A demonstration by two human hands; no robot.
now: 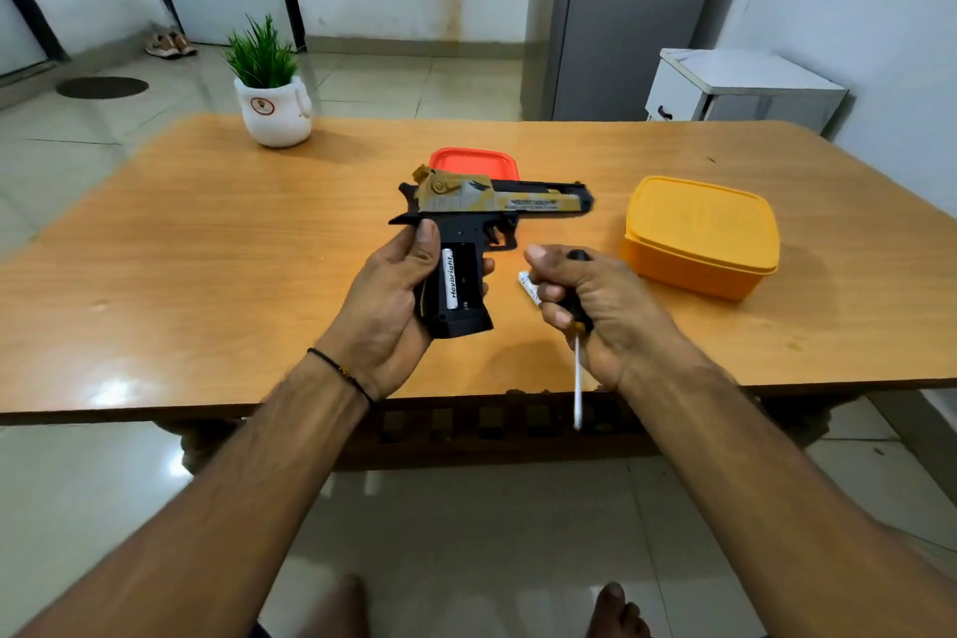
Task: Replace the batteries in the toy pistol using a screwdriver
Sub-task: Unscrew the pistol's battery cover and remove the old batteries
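Observation:
My left hand (386, 303) grips the black handle of the toy pistol (497, 205), whose tan camouflage barrel points right above the table. The handle's battery bay is uncovered and one white battery (450, 286) sits in its left slot; the right slot looks dark. My right hand (595, 306) holds the screwdriver (578, 378) by its black handle, the metal shaft pointing down toward me. The same hand pinches a second white battery (529, 289) in its fingertips, just right of the pistol handle.
On the wooden table (207, 249) a yellow lidded box (699, 236) stands at the right. A red lid or box (474, 163) lies behind the pistol. A potted plant (272, 88) stands at the far left. A white cabinet (740, 86) stands beyond the table.

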